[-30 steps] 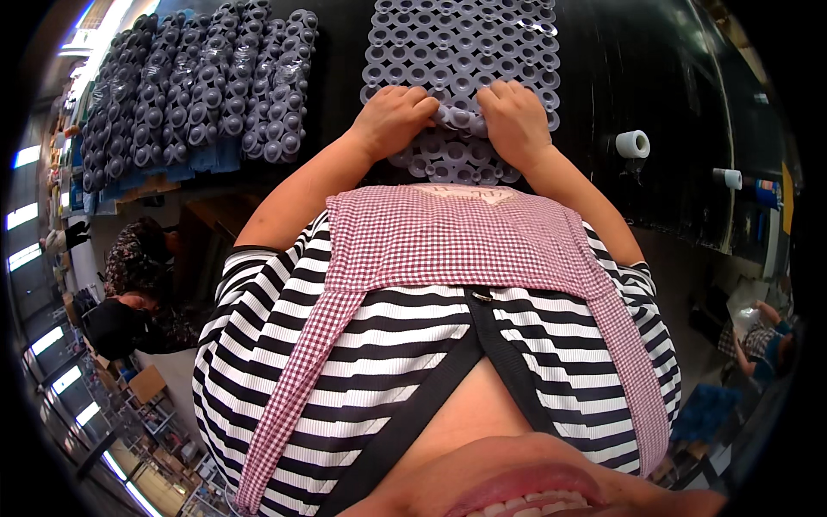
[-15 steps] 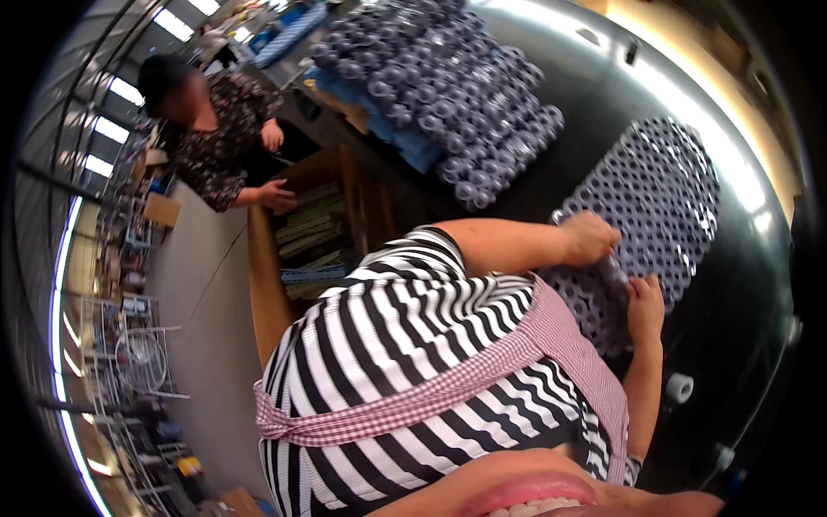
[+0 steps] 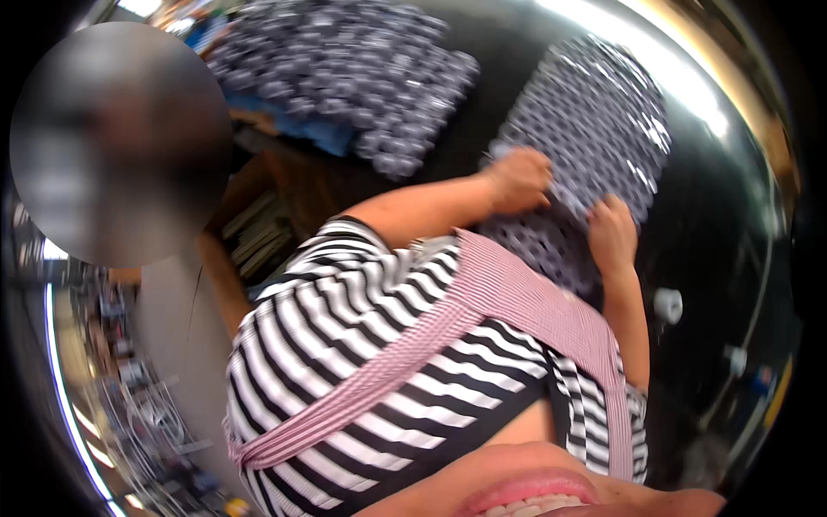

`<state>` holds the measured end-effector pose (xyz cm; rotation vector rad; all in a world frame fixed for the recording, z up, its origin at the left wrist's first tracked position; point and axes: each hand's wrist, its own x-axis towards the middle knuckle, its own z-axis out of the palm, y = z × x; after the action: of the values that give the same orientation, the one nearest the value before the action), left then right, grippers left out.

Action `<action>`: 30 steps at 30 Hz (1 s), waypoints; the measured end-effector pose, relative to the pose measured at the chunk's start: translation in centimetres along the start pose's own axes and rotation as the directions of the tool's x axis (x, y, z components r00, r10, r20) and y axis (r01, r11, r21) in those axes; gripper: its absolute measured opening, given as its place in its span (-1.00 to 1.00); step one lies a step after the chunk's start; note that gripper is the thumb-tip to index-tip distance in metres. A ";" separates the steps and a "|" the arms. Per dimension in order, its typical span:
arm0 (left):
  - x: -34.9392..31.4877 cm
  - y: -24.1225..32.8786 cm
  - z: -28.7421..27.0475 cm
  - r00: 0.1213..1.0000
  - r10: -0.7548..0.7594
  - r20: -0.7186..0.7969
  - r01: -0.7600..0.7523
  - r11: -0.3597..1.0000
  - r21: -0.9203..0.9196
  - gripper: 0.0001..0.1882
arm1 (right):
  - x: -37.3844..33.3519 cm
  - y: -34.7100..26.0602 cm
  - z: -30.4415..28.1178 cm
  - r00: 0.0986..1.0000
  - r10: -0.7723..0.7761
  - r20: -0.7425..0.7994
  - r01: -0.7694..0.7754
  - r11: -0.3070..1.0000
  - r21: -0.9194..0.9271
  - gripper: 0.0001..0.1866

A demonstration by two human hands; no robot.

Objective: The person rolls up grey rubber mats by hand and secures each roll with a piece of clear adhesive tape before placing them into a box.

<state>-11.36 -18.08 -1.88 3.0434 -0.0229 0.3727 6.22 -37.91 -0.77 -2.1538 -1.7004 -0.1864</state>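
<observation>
The left grip (image 3: 519, 180) and right grip (image 3: 612, 231) hold the grey mat (image 3: 594, 121) — most stretches beyond them, a shorter part nearer the apron (image 3: 525, 283).

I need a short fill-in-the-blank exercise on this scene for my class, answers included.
The left hand and right hand hold the mat on a ____ table.
The pile is on the mat's ____ side.
The roll is nearer the ____ hand.
The shirt has black and ____ stripes.

Missing words: black; left; right; white.

Blk table (image 3: 711, 224) (v. shiny): gry mat (image 3: 586, 121) spread out, bumpy gry pile (image 3: 345, 69) to L, wht roll (image 3: 668, 306) to R.
</observation>
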 end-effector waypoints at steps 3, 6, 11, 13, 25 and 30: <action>0.0 -0.6 0.2 0.990 -0.140 0.003 0.140 0.989 -0.048 -0.51 | -0.6 -3.7 -2.1 0.996 0.086 0.020 -0.085 0.996 -0.039 -0.76; 1.1 -0.4 0.5 0.955 -0.207 -0.210 0.148 0.953 -0.264 -0.62 | -2.2 -2.0 -0.8 0.992 0.071 -0.105 -0.069 0.997 0.018 -0.63; 2.8 -1.6 1.6 0.963 -0.196 -0.185 0.178 0.978 -0.105 -0.63 | -0.7 2.5 0.2 0.980 0.181 0.082 -0.189 0.977 0.100 -0.76; 3.3 -1.8 1.8 0.958 -0.165 -0.232 0.158 0.986 -0.050 -0.61 | 0.2 3.6 0.9 0.993 0.108 -0.051 -0.100 0.984 0.145 -0.89; 2.1 0.1 2.8 0.941 -0.202 -0.271 0.207 0.978 -0.009 -0.34 | 2.4 6.2 2.9 0.961 0.144 -0.235 -0.109 0.982 0.157 -0.83; 2.6 -0.8 3.9 0.943 -0.229 -0.242 0.243 0.970 0.029 -0.32 | 3.3 6.1 2.6 0.951 0.276 -0.137 -0.258 0.957 0.133 -0.79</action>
<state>-7.93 -17.55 -5.09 2.9855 0.3703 0.7233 12.55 -35.11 -3.35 -2.1956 -1.2871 -0.1711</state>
